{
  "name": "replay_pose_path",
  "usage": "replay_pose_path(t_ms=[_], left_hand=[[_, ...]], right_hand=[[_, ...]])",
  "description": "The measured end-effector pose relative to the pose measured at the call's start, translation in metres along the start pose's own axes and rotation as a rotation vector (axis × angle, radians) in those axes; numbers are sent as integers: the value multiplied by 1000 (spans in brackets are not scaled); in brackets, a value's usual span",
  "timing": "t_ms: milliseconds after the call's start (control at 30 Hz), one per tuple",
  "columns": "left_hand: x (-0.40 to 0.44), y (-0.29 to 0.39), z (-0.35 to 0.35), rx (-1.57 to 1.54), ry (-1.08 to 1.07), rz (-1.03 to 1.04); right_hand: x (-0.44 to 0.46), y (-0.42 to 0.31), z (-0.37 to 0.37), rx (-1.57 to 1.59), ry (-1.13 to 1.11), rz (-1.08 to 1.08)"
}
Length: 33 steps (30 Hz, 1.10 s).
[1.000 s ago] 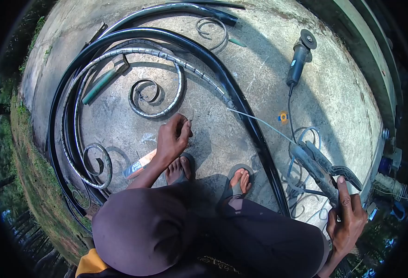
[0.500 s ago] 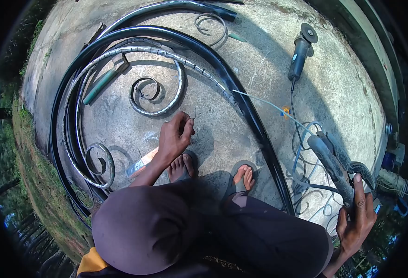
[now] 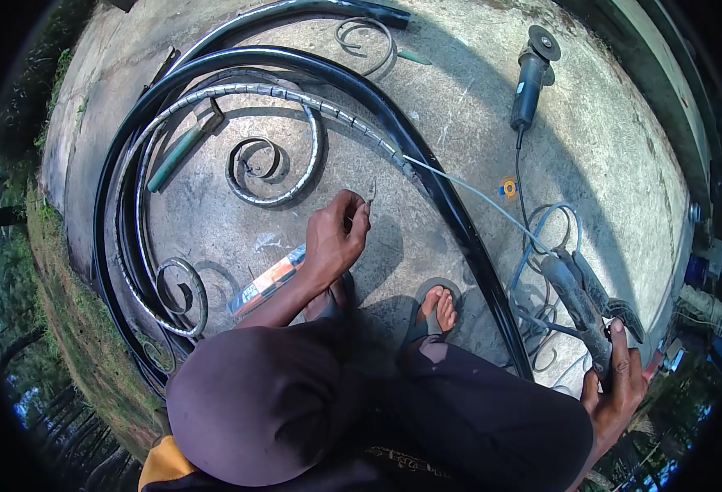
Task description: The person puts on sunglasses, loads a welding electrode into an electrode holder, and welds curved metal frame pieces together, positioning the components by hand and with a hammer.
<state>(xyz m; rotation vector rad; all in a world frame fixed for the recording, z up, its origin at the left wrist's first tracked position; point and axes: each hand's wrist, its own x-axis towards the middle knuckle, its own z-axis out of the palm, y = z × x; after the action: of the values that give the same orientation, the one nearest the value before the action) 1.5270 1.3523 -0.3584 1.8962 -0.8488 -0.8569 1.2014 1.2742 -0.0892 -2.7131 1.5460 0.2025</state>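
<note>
My left hand (image 3: 336,238), out in front of my feet, pinches a small thin metal piece (image 3: 372,190) that points upward from the fingertips. At the lower right, my right hand (image 3: 621,392) is wrapped round the end of a dark, worn tool with two long parts (image 3: 572,297), perhaps an electrode holder. From that tool a thin pale rod (image 3: 471,189) stretches up-left, its far tip near the end of a notched metal strip (image 3: 340,115). This strip curves beside a thick black tube (image 3: 394,119). A flat scroll (image 3: 314,156) lies inside the curve.
An angle grinder (image 3: 529,90) lies at the upper right, its cord running down to coiled cables (image 3: 553,217). A green-handled hammer (image 3: 176,160) rests inside the curves. Near my left forearm is an orange and blue box (image 3: 266,283). An orange roll (image 3: 508,189) sits right of the tube.
My left hand has moved right with the small piece, showing more of the box. My right hand swung outward, then came back left and slightly down with the tool.
</note>
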Motion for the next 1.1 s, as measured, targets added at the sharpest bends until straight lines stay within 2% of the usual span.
replay_pose_path(t_ms=[67, 200, 267, 300, 400, 500, 533, 633, 667, 800, 867, 900, 967, 1033, 1100], left_hand=[[3, 5, 5, 61, -6, 14], [4, 9, 13, 75, -7, 13], [5, 6, 17, 32, 67, 68], [5, 6, 18, 36, 72, 65], [4, 5, 17, 22, 68, 37], [5, 5, 19, 19, 105, 49], [5, 5, 20, 20, 116, 53], [8, 8, 22, 23, 114, 54], [7, 8, 22, 25, 94, 48], [7, 6, 24, 7, 122, 67], [6, 6, 22, 18, 108, 50], [4, 7, 21, 19, 114, 45], [4, 8, 20, 45, 73, 43], [1, 7, 20, 39, 75, 32], [-2, 6, 21, 37, 59, 30]], right_hand=[[-4, 5, 8, 22, 76, -49], [-5, 14, 8, 35, 73, -61], [0, 17, 5, 49, -74, -28], [2, 20, 7, 53, -75, -34], [3, 25, 13, 105, 127, -170], [7, 21, 6, 98, 65, -144], [6, 21, 3, -10, -4, -121], [2, 25, 6, 11, -22, -60], [7, 29, 11, 52, 57, -144], [4, 26, 11, 64, 8, -145], [6, 17, 9, 149, -56, -19], [6, 14, 11, 150, -58, -26], [5, 12, 21, 159, -13, 137], [-7, 33, 25, 161, -10, 50], [-21, 56, 40, 83, 142, -193]])
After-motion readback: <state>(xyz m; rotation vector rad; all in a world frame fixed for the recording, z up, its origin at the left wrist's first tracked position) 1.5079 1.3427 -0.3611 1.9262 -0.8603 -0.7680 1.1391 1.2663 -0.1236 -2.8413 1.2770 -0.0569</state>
